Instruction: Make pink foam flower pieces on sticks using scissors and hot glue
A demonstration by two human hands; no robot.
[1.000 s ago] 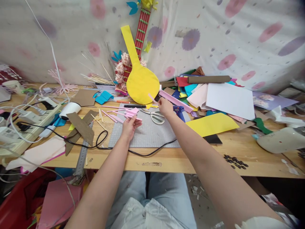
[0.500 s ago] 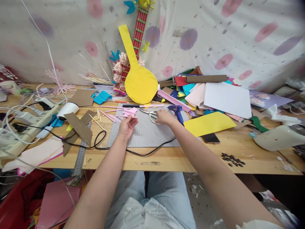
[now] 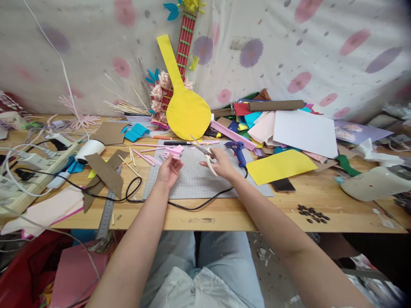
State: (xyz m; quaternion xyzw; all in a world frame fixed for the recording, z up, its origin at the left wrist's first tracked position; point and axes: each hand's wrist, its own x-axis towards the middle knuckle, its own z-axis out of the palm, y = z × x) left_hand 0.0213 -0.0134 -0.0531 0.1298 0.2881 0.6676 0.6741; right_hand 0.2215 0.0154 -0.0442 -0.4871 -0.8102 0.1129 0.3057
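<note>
My right hand [image 3: 221, 163] grips a pair of scissors [image 3: 210, 161] by the white handles. The slightly parted blades point up and left over the grey cutting mat [image 3: 195, 186]. To the left, my left hand [image 3: 169, 171] is closed, palm up, with a thin pink strip pinched at the fingertips, mostly hidden by them. Just beyond those fingers lie small pink pieces [image 3: 175, 149]. Longer pink strips [image 3: 143, 157] rest at the mat's left edge. A blue glue gun [image 3: 236, 150] stands right of the scissors.
A yellow banjo-shaped piece [image 3: 188, 112] leans at the back. Its neighbour on the right is a pile of coloured sheets [image 3: 257, 117]. A yellow sheet [image 3: 282, 166] overlaps a phone [image 3: 284, 185]. A black cable [image 3: 192, 208] crosses the front; a power strip [image 3: 41, 171] lies left.
My right hand has lifted the scissors from the mat and turned them, handles now in its grip. My left hand has stayed nearly in place by the pink pieces.
</note>
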